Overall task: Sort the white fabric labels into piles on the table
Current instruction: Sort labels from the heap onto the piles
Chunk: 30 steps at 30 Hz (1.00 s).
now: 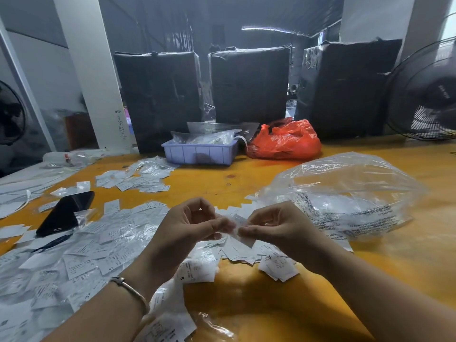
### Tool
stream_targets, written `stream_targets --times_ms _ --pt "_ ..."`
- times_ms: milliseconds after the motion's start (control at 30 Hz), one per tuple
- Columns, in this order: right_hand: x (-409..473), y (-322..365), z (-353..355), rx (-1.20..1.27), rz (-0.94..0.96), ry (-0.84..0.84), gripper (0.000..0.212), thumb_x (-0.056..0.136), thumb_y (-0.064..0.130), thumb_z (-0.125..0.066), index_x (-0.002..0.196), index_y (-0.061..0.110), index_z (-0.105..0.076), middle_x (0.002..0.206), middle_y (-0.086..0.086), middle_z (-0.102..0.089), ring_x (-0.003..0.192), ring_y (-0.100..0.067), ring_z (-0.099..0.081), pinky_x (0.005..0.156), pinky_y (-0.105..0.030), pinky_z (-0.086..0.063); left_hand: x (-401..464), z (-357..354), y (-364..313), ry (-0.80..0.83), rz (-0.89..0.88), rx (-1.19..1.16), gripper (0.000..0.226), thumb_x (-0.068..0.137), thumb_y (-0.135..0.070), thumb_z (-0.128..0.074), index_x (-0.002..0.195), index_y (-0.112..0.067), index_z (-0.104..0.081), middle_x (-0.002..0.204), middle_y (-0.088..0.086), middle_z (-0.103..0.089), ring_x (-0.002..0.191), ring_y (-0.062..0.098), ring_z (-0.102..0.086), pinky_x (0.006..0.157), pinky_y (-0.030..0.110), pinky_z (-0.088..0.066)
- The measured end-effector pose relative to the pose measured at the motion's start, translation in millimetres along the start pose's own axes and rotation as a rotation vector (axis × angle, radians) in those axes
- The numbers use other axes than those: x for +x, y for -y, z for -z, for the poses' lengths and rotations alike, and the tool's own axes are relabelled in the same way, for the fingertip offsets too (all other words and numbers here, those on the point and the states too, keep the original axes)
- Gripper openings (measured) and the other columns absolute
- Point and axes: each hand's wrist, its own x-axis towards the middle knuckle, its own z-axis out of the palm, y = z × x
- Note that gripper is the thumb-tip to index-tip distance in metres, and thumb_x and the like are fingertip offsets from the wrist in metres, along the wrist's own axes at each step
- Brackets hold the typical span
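Note:
My left hand [190,225] and my right hand [271,227] meet above the yellow table [246,174], and both pinch one small white label in a clear sleeve [238,224] between thumb and fingers. Under the hands lies a fanned pile of white labels [237,250]. A small stack marked XL [278,266] sits just right of it. A broad heap of loose labels [81,255] covers the table to the left. Another pile of labels [138,178] lies further back.
A large clear plastic bag [345,193] lies right of my hands. A black phone [65,213] rests on the left heap. At the back stand a lilac tray [199,153], a red plastic bag [283,140], three black-wrapped boxes and a fan [424,92].

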Motion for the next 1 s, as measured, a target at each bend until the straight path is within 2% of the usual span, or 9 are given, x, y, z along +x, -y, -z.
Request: stream_targets --times_ms 133,233,367,467,533,600,700,833,1000 --pt "0 0 5 0.101 -0.027 -0.045 0.012 0.080 0.016 -0.072 0.080 0.004 -0.075 0.078 -0.011 -0.074 0.074 -0.017 -0.067 0.074 -0.025 -0.050 -2 0 -3 0.031 0.019 0.056 0.037 0.071 -0.023 -0.074 0.089 -0.002 -0.050 0.083 0.012 -0.076 0.081 0.023 -0.074 0.060 0.023 -0.056" --pt "1 0 5 0.123 -0.038 -0.079 0.011 0.082 0.013 -0.070 0.081 0.004 -0.075 0.079 -0.012 -0.074 0.073 -0.017 -0.067 0.074 -0.026 -0.051 -3 -2 -5 0.102 0.057 0.095 0.039 0.070 -0.013 -0.080 0.094 -0.005 -0.050 0.082 0.015 -0.075 0.075 0.022 -0.072 0.058 0.022 -0.053" --pt "1 0 0 -0.091 0.002 -0.071 0.012 0.086 0.015 -0.067 0.081 0.006 -0.074 0.077 -0.008 -0.073 0.072 -0.015 -0.065 0.073 -0.033 -0.052 -3 -4 -5 0.223 0.105 0.165 0.038 0.071 0.004 -0.080 0.101 -0.004 -0.059 0.074 0.016 -0.070 0.068 0.020 -0.063 0.062 0.023 -0.050" --pt "2 1 -5 -0.304 0.056 -0.050 0.013 0.084 0.019 -0.070 0.071 0.018 -0.072 0.066 0.007 -0.067 0.061 0.000 -0.058 0.065 -0.026 -0.048 -4 -6 -4 0.272 0.095 0.242 0.025 0.073 -0.003 -0.080 0.093 -0.002 -0.067 0.068 0.015 -0.058 0.063 0.018 -0.053 0.057 0.019 -0.043" --pt "1 2 -7 -0.342 0.083 -0.043 0.018 0.082 0.021 -0.072 0.065 0.026 -0.068 0.060 0.012 -0.063 0.057 0.003 -0.055 0.062 -0.022 -0.046 -4 -8 -4 0.260 0.091 0.263 0.018 0.078 -0.011 -0.077 0.089 0.000 -0.068 0.068 0.012 -0.062 0.062 0.013 -0.057 0.056 0.017 -0.043" --pt "1 4 -7 -0.339 0.091 -0.040 0.016 0.082 0.027 -0.071 0.069 0.017 -0.071 0.064 0.009 -0.066 0.060 0.001 -0.057 0.065 -0.027 -0.048 -3 -7 -3 0.229 0.067 0.284 0.013 0.082 -0.014 -0.073 0.086 -0.001 -0.070 0.072 0.009 -0.070 0.066 0.011 -0.063 0.058 0.018 -0.045" --pt "-1 8 -3 -0.263 0.088 -0.033 0.035 0.075 0.040 -0.071 0.075 0.006 -0.074 0.070 -0.006 -0.071 0.064 -0.018 -0.062 0.063 -0.036 -0.049 -2 -6 -3 0.128 0.002 0.263 0.018 0.077 -0.022 -0.073 0.081 -0.005 -0.071 0.069 0.006 -0.071 0.065 0.010 -0.063 0.056 0.017 -0.045" --pt "-2 8 3 -0.200 0.082 -0.080 0.015 0.079 0.019 -0.074 0.076 0.005 -0.075 0.072 -0.008 -0.072 0.072 -0.025 -0.067 0.074 -0.045 -0.053 -1 -4 -1 0.082 -0.041 0.204 0.024 0.069 -0.026 -0.078 0.074 -0.005 -0.069 0.068 0.007 -0.070 0.064 0.011 -0.063 0.059 0.016 -0.047" --pt "-3 9 4 -0.192 0.101 -0.052 0.005 0.078 0.013 -0.075 0.074 0.011 -0.074 0.074 -0.005 -0.073 0.073 -0.018 -0.069 0.078 -0.039 -0.055 -2 -6 -1 0.109 -0.082 0.248 0.020 0.074 -0.026 -0.074 0.079 -0.007 -0.073 0.070 0.007 -0.072 0.065 0.011 -0.067 0.059 0.013 -0.047"
